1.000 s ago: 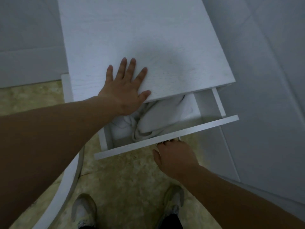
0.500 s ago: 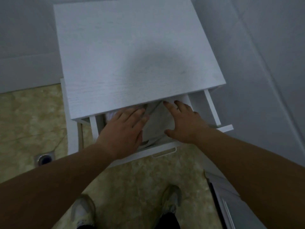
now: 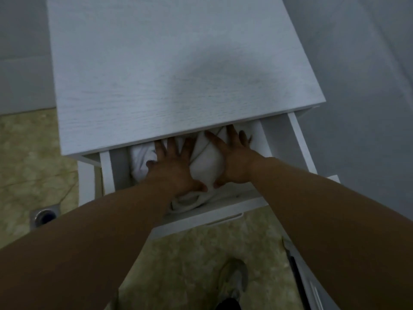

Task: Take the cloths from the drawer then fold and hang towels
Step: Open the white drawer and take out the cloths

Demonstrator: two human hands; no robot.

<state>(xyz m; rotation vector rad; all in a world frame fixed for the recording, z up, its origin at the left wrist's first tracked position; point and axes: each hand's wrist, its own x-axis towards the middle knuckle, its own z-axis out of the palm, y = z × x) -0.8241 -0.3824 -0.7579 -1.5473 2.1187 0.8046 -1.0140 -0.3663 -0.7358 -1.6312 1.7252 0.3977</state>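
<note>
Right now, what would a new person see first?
The left hand and right hand lie spread on white cloths in the open drawer at centre. Above it stretches the white cabinet top; a floor drain sits at far left.

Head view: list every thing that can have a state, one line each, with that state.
drawer: pulled open, cloths inside.
white cloths: crumpled, lying in the drawer, not yet lifted out.
left hand: fingers spread and straight, resting on the cloths.
right hand: fingers spread and straight, resting on the cloths beside the left hand.
</note>
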